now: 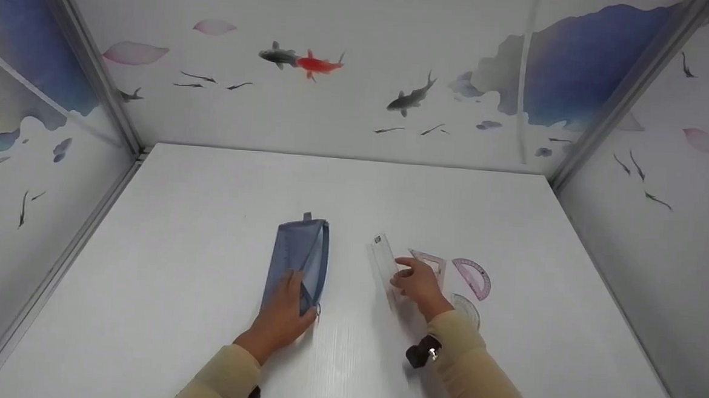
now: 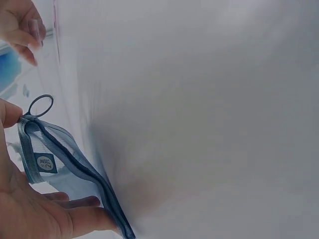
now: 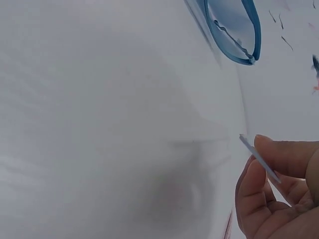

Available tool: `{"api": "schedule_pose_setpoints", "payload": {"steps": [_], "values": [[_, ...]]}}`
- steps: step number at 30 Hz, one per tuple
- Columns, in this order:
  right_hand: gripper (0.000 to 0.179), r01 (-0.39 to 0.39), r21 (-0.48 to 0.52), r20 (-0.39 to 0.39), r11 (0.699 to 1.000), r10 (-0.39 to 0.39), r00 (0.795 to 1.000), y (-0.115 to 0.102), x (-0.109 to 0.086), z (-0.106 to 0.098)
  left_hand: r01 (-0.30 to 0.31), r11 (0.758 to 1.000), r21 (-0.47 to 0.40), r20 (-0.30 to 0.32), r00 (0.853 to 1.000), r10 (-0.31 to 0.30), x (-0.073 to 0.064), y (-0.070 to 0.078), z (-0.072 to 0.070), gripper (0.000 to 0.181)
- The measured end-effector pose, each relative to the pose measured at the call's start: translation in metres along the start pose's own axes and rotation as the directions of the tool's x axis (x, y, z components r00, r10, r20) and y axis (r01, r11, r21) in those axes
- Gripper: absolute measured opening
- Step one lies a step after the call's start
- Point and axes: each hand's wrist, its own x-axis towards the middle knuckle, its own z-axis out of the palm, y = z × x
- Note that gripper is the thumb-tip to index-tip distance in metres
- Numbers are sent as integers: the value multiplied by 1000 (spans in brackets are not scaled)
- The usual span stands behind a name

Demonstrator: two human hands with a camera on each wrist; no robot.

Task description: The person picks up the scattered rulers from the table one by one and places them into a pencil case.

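Note:
A blue zip pencil pouch (image 1: pixel 285 244) with mesh and a small label lies toward the table's middle, its mouth gaping along the right side. My left hand (image 1: pixel 281 316) grips its near end, thumb by the zip's pull ring (image 2: pixel 42 105) and fingers along the opposite edge. To the right, my right hand (image 1: pixel 418 284) pinches a clear straight ruler (image 1: pixel 382 252) between thumb and fingers. In the right wrist view the ruler (image 3: pixel 260 158) shows edge-on, raised above the table. Beside this hand lies a pink-edged set square (image 1: pixel 440 266), partly covered by it.
A pink protractor (image 1: pixel 481 279) lies right of the set square. Nearer is a clear protractor (image 1: pixel 469 308), partly hidden by the right sleeve (image 1: pixel 459 338). The white table (image 1: pixel 208 203) meets patterned panels (image 1: pixel 346 120) at the back and sides.

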Motion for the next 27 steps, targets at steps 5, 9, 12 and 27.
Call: {"api": "schedule_pose_setpoints", "payload": {"steps": [5,9,12,27], "values": [[50,-16,47,18,999,15,1000,-7,-1,9,-13,1000,2,-8,1000,14,1,-1,1,73],[49,-8,78,31,997,6,1000,-11,-3,16,-22,1000,4,-14,1000,23,1,-2,1,73],[48,3,92,39,996,-7,999,-14,-5,20,-26,1000,7,-15,1000,26,0,-3,1,73],[48,14,158,98,987,-29,995,-26,-6,38,15,1000,14,-7,1000,-14,-1,1,0,73]]}}
